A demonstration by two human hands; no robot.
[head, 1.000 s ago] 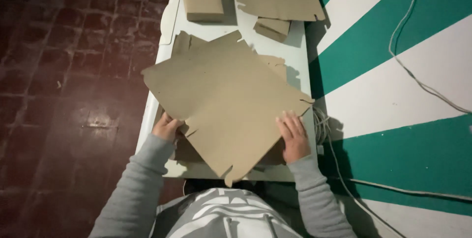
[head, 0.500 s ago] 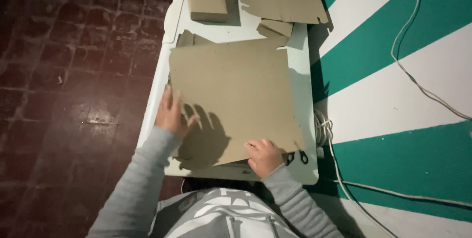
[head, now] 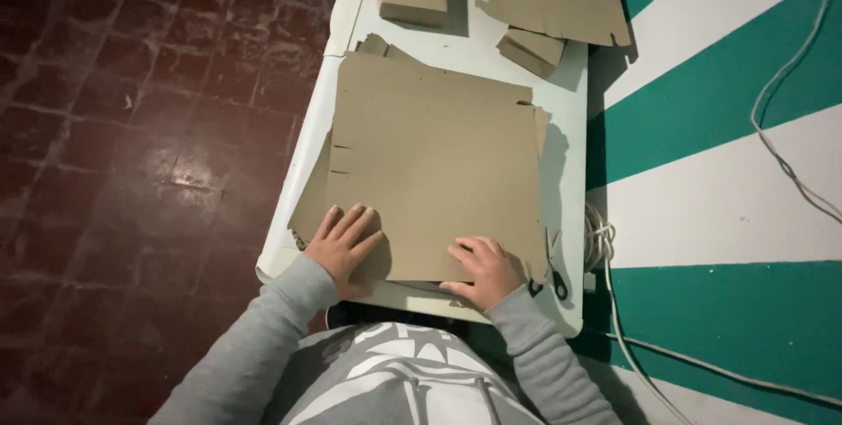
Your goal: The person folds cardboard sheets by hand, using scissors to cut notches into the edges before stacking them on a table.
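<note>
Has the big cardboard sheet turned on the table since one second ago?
Yes. The cardboard sheet lay cornerwise across the white table; it has rotated and now lies roughly square with the table's edges, both hands flat on its near edge.

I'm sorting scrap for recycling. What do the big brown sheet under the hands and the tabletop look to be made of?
Big brown sheet: most likely cardboard, matte and uncoated, with slits cut along its left edge. Both the left hand and right hand press flat on it. Tabletop: smooth, off-white, faintly glossy, probably plastic or laminate; the picture leaves that open.
</note>
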